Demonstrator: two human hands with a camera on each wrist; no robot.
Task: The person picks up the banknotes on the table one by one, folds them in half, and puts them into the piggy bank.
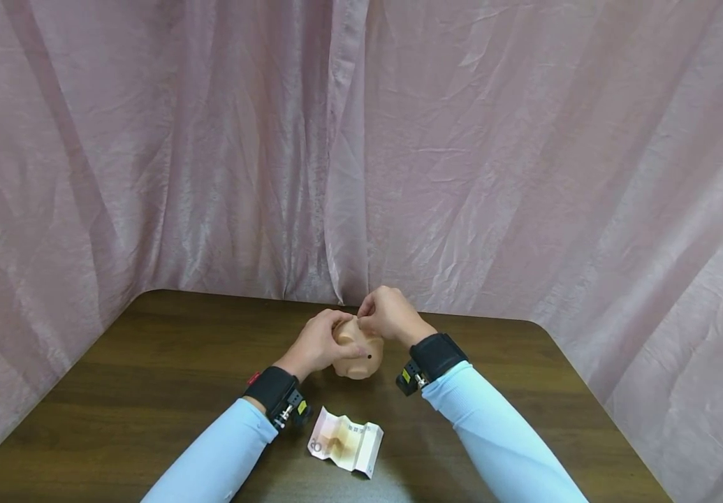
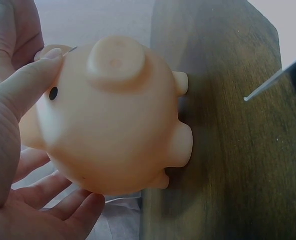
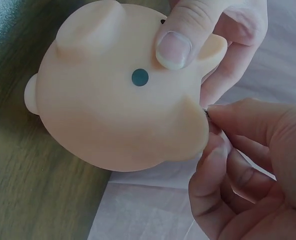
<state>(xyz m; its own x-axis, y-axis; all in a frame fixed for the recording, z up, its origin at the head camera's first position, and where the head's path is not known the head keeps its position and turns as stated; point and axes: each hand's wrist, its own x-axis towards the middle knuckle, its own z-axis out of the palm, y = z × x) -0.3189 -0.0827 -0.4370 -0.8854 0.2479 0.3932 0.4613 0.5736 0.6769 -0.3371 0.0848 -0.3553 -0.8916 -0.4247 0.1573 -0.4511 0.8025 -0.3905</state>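
A peach-coloured piggy bank (image 1: 356,366) stands upright on the wooden table. My left hand (image 1: 318,344) holds it from the side, with the thumb across its face beside an eye and the other fingers behind its head. At the top of the pig, behind one ear, my right hand (image 1: 392,318) pinches a small thin thing (image 3: 206,113). Just a dark sliver of that shows at the fingertips, so I cannot tell what it is. In the left wrist view the pig's snout (image 2: 116,59) and feet show plainly.
Nearer to me on the table (image 1: 166,391) lies a creased banknote (image 1: 345,441), its folds standing up a little. A pink curtain (image 1: 449,175) hangs right behind the table's far edge. Both wrists carry black straps with small cameras.
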